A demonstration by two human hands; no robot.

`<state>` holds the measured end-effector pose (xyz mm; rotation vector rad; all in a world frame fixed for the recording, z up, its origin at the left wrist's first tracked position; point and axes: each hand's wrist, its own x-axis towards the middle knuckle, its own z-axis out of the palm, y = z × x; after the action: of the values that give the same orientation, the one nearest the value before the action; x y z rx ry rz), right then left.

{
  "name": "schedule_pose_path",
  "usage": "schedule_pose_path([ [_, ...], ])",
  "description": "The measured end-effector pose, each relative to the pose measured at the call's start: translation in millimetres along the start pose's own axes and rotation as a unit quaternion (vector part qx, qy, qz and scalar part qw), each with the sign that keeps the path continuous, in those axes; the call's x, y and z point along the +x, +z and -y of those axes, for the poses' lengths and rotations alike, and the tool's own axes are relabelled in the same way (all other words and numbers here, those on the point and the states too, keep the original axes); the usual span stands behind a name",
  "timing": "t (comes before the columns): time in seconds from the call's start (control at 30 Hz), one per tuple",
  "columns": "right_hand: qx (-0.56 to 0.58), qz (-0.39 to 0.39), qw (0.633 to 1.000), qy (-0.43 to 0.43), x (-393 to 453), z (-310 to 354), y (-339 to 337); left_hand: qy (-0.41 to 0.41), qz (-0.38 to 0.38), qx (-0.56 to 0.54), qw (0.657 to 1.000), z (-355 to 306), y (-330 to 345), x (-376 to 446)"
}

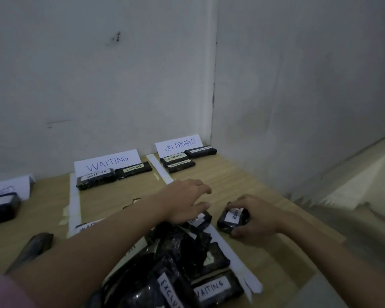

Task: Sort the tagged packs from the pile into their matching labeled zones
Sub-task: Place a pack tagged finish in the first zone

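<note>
On the table (242, 181), the WAITING card (107, 162) stood against the wall at the back, two packs (113, 174) side by side just before it. To its right, past a paper strip (160, 168), stood the ON PROGRESS card (179, 144) with three packs (187, 158) before it. A third card (8, 188) (its writing too blurred to read) stood far left, one pack (2, 208) before it. The pile (176, 263) lay nearest the camera. The left hand (185, 202) reached over the pile's far edge; right of it, the right hand (256, 215) gripped a pack (231, 218) on the table, possibly tagged FINISH.

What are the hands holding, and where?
The right hand grips a black pack tagged FINISH around its sides. The left hand holds nothing.
</note>
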<state>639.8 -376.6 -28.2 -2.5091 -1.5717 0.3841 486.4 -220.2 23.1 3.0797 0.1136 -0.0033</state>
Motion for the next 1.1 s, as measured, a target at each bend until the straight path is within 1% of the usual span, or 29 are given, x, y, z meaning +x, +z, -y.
schedule_pose_path([
  [0.07, 0.031, -0.067, 0.997, -0.018, -2.9, 1.1, -1.2, -0.015, -0.015, -0.036, 0.999, -0.3, -0.4, -4.5],
  [0.1, 0.057, -0.106, 0.992, -0.034, -5.2, 4.1, -4.6, -0.029, -0.029, -0.071, 0.997, -0.5, -0.5, -6.6],
  [0.17, 0.122, -0.174, 0.973, -0.091, -11.1, 20.0, -15.9, -0.076, -0.068, -0.187, 0.977, -2.8, -3.5, -10.9],
  [0.2, 0.149, -0.193, 0.962, -0.124, -14.3, 31.7, -22.3, -0.104, -0.085, -0.262, 0.956, -4.6, -7.2, -13.5],
  [0.23, 0.168, -0.203, 0.952, -0.158, -17.4, 45.0, -28.8, -0.128, -0.099, -0.338, 0.927, -6.2, -12.1, -16.7],
  [0.3, 0.184, -0.203, 0.937, -0.217, -20.8, 70.2, -39.0, -0.154, -0.124, -0.467, 0.862, -5.6, -22.9, -26.4],
  [0.37, 0.187, -0.19, 0.931, -0.251, -20.9, 93.6, -45.2, -0.162, -0.155, -0.553, 0.802, -1.0, -34.4, -41.1],
  [0.43, 0.183, -0.206, 0.922, -0.272, -17.7, 116.7, -48.4, -0.164, -0.197, -0.6, 0.758, 8.4, -45.2, -60.2],
  [0.53, 0.186, -0.275, 0.897, -0.293, -8.5, 149.5, -47.0, -0.191, -0.258, -0.639, 0.699, 26.7, -59.3, -98.2],
  [0.6, 0.216, -0.289, 0.887, -0.288, -4.7, 172.6, -44.3, -0.215, -0.289, -0.652, 0.668, 39.3, -64.5, -126.9],
  [0.7, 0.221, -0.263, 0.888, -0.306, 0.5, 211.2, -36.9, -0.239, -0.331, -0.636, 0.654, 53.8, -68.1, -173.8],
  [0.8, 0.173, -0.255, 0.886, -0.347, 7.6, 253.9, -27.1, -0.253, -0.37, -0.629, 0.635, 63.1, -68.3, -215.8],
  [0.9, 0.118, -0.274, 0.875, -0.38, 16.0, 298.3, -17.1, -0.265, -0.401, -0.618, 0.621, 67.0, -67.5, -251.3],
  [0.97, 0.107, -0.271, 0.866, -0.407, 18.0, 332.0, -10.8, -0.28, -0.424, -0.605, 0.613, 69.5, -66.4, -277.7],
  [1.03, 0.105, -0.268, 0.853, -0.435, 20.1, 364.0, -4.4, -0.295, -0.445, -0.601, 0.595, 74.7, -66.6, -307.3],
  [1.1, 0.089, -0.277, 0.84, -0.458, 22.3, 397.2, 2.3, -0.317, -0.459, -0.582, 0.592, 85.2, -65.0, -340.2],
])
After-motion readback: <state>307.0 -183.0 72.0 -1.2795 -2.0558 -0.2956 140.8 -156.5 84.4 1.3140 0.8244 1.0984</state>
